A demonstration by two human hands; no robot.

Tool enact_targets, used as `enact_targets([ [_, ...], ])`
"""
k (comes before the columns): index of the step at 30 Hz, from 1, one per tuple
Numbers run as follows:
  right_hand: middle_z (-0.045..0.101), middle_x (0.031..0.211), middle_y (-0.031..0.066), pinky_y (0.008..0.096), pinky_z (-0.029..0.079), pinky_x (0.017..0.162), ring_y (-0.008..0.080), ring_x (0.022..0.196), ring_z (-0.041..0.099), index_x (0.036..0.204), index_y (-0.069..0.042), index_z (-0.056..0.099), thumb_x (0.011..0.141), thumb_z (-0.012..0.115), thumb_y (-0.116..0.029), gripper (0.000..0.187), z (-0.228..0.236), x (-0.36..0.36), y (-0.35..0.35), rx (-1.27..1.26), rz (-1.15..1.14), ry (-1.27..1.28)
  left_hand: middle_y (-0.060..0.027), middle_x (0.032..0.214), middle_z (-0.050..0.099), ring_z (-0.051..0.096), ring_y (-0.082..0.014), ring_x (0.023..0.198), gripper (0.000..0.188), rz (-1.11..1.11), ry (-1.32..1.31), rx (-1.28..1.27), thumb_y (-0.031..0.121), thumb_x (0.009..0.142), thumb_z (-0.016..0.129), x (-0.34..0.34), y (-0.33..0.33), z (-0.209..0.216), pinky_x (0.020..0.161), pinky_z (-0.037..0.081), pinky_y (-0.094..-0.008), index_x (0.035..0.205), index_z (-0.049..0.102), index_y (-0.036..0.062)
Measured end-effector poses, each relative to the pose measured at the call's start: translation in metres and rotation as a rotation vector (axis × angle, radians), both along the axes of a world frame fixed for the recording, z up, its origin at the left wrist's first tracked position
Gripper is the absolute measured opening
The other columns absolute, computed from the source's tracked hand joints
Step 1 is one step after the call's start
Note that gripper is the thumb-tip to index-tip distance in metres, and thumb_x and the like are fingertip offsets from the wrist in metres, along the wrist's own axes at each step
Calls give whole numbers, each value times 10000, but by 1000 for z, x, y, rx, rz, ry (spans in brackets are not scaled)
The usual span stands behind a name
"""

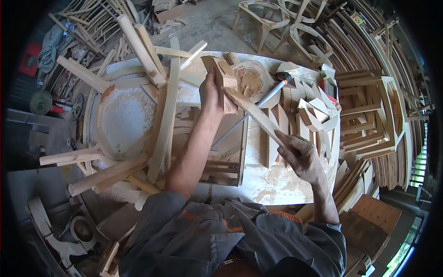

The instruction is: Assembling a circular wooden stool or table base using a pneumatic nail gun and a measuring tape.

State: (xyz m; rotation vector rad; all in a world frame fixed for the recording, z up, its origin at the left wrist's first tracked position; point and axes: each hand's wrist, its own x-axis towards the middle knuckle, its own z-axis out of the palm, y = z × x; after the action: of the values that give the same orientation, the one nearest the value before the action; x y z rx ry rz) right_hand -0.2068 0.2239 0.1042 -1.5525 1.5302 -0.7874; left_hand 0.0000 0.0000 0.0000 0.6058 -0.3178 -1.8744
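Observation:
My left hand (211, 93) is wrapped round a thick angled wooden block (228, 71), held up over the middle of the table. In my right hand (299, 158) is a long flat wooden stick (256, 116), gripped near its lower end. The stick's far tip meets the block's right side, close to my left fingers. Just behind the block lies a rounded board (270, 74) bearing a patch of brown paste (250, 83). A long thin rod with a pale grip (272, 93) and an orange band passes beneath the stick.
A pale wooden chair frame (159, 134) fills the table's left side, legs jutting outward. Several cut wooden pieces (288, 104) stand on the right of the white tabletop (272, 187). Stacked frames (369, 111) rise beyond it; more chair frames (265, 21) stand on the floor behind.

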Motion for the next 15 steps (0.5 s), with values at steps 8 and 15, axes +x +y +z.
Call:
enact_targets([
  [8, 668, 875, 130, 322, 498, 617, 181, 704, 623, 1243, 10, 645, 883, 719, -91, 381, 17, 10, 48, -57, 53, 14, -91, 1142, 611, 629, -217, 1017, 440, 175, -85, 65, 394, 1059, 379, 21, 42, 53, 878, 537, -383, 1284, 530, 48],
  [15, 676, 979, 89, 196, 431, 586, 61, 674, 548, 1341, 30, 562, 973, 606, -87, 389, -7, 43, 124, -181, -94, -392, -77, 1080, 650, 625, -187, 996, 363, 139, -29, -304, 370, 1034, 478, 105, 92, 142, 868, 523, -352, 1188, 572, 55],
])
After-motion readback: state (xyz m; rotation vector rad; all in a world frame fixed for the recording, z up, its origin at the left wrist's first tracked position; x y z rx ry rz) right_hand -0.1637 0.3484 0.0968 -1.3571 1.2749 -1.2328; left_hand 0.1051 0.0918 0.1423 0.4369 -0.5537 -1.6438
